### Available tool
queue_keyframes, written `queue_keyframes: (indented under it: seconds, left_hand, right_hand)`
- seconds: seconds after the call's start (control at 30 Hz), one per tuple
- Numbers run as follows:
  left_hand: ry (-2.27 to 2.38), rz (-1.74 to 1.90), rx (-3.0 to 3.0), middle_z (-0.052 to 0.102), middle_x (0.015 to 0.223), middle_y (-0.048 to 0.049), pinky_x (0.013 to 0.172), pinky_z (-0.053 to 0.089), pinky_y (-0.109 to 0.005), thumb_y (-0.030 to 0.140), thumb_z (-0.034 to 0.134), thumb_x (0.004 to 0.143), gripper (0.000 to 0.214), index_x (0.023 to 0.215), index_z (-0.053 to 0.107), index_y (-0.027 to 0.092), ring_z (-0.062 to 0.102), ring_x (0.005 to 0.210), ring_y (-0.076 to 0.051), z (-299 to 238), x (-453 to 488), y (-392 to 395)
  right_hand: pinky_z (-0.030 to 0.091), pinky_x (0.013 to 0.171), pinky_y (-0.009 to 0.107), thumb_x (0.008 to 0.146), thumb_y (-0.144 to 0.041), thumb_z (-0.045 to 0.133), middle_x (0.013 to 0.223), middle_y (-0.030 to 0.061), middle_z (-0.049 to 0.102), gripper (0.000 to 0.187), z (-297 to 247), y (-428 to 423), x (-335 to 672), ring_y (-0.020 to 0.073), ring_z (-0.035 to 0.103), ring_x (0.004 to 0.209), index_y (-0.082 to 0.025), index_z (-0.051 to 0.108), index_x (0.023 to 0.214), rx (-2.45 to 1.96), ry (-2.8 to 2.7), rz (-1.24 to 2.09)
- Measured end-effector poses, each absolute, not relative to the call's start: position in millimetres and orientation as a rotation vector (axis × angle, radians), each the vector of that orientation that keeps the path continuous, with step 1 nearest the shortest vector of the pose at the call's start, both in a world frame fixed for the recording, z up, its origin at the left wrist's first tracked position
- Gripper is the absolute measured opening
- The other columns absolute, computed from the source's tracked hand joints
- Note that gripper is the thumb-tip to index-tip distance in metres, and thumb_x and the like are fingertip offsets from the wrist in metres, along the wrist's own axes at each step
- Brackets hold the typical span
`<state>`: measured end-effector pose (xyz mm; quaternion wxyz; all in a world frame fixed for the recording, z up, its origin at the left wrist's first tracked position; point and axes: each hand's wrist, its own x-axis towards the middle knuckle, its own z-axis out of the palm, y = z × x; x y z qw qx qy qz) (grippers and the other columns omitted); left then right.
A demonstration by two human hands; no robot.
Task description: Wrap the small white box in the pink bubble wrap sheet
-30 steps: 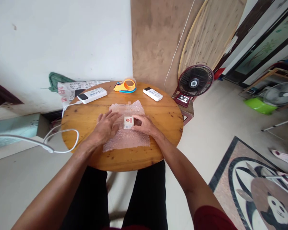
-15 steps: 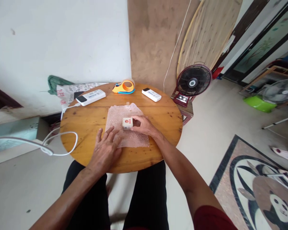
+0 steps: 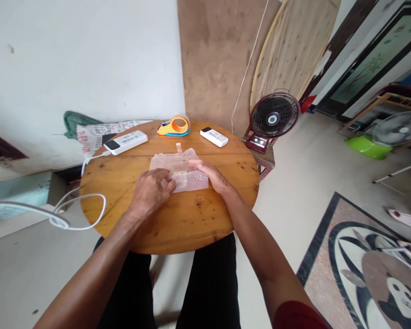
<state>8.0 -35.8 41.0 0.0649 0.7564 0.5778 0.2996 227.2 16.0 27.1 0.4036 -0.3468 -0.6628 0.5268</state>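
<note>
A sheet of pinkish bubble wrap (image 3: 178, 164) lies folded over near the middle of the round wooden table (image 3: 130, 214). The small box seen before is hidden under the fold. My left hand (image 3: 152, 192) has its fingers curled on the near edge of the wrap, pinching it. My right hand (image 3: 210, 176) lies on the right end of the folded wrap with fingers stretched flat, pressing it down. A short strip of tape (image 3: 179, 146) sits just beyond the wrap.
At the table's far edge lie an orange tape dispenser (image 3: 174, 126), a white remote (image 3: 214, 136) and a white power bank (image 3: 125, 142) with a white cable (image 3: 77, 205) looping off left. A small fan (image 3: 273, 119) stands on the floor to the right.
My left hand took the near edge of the bubble wrap and folded it away from me over the small box. The box is now covered, with my right hand flat on the fold.
</note>
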Motion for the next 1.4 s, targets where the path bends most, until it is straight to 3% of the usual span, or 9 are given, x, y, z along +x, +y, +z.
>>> queue_keyframes:
  seconds: [0.07,0.23,0.33,0.47,0.77,1.1,1.4]
  left_hand:
    - [1.779,0.88,2.193,0.072,0.1,-0.0074,0.079,0.046,-0.033,0.037,0.055,0.079,0.019,0.079,0.065,0.02,0.065,0.081,-0.022,40.7,8.8,-27.7]
    - [1.815,0.834,1.986,0.071,0.085,-0.0043,0.063,0.041,-0.029,0.043,0.058,0.076,0.025,0.084,0.066,0.021,0.055,0.059,-0.016,36.6,13.1,-15.1]
    - [1.726,0.875,1.892,0.067,0.075,-0.0016,0.059,0.038,-0.028,0.045,0.059,0.075,0.026,0.085,0.065,0.021,0.048,0.054,-0.014,33.3,14.1,-8.6]
    - [1.564,0.998,1.804,0.061,0.067,0.0005,0.057,0.037,-0.026,0.044,0.06,0.074,0.025,0.079,0.062,0.02,0.048,0.057,-0.013,28.5,14.8,-1.3]
    - [1.347,1.13,1.596,0.058,0.064,0.002,0.052,0.034,-0.022,0.044,0.066,0.071,0.028,0.076,0.058,0.018,0.044,0.054,-0.01,16.8,18.3,0.9]
    - [1.258,1.11,1.509,0.056,0.061,0.0026,0.05,0.034,-0.021,0.036,0.066,0.063,0.022,0.064,0.053,0.018,0.043,0.053,-0.009,38.5,19.9,-9.6]
    - [1.32,1.042,1.492,0.056,0.058,0.0029,0.046,0.03,-0.021,0.034,0.064,0.062,0.019,0.07,0.056,0.018,0.041,0.049,-0.009,41.0,18.9,-10.9]
  right_hand:
    - [0.034,0.109,0.039,0.09,-0.056,0.047,0.118,0.004,0.066,0.048,31.7,15.0,232.6,0.0211,0.055,0.12,-0.023,0.063,0.121,-0.819,-1.654,1.357]
    - [0.04,0.098,0.033,0.071,-0.044,0.076,0.125,0.0019,0.061,0.054,35.0,12.8,233.4,0.0203,0.055,0.115,-0.026,0.061,0.12,-0.99,-1.792,1.322]
    - [0.044,0.079,0.028,0.07,-0.039,0.075,0.1,0.0003,0.067,0.043,29.0,15.2,228.0,0.0149,0.06,0.086,-0.022,0.065,0.107,-1.062,-1.777,1.296]
    - [0.038,0.063,0.023,0.074,-0.04,0.069,0.071,-0.0036,0.057,0.025,22.6,18.4,223.7,0.0101,0.05,0.065,-0.017,0.062,0.081,-1.018,-1.691,1.292]
    - [0.039,0.065,0.023,0.077,-0.041,0.065,0.075,-0.0029,0.058,0.025,26.8,14.7,223.2,0.0111,0.051,0.069,-0.016,0.061,0.082,-0.996,-1.673,1.296]
    - [0.038,0.061,0.022,0.075,-0.042,0.068,0.072,-0.0025,0.056,0.027,29.1,13.8,225.1,0.011,0.049,0.067,-0.017,0.061,0.08,-1.02,-1.825,1.283]
    - [0.041,0.066,0.023,0.075,-0.044,0.067,0.079,-0.001,0.061,0.028,29.1,11.8,216.0,0.0119,0.053,0.072,-0.017,0.061,0.081,-1.017,-1.726,1.258]
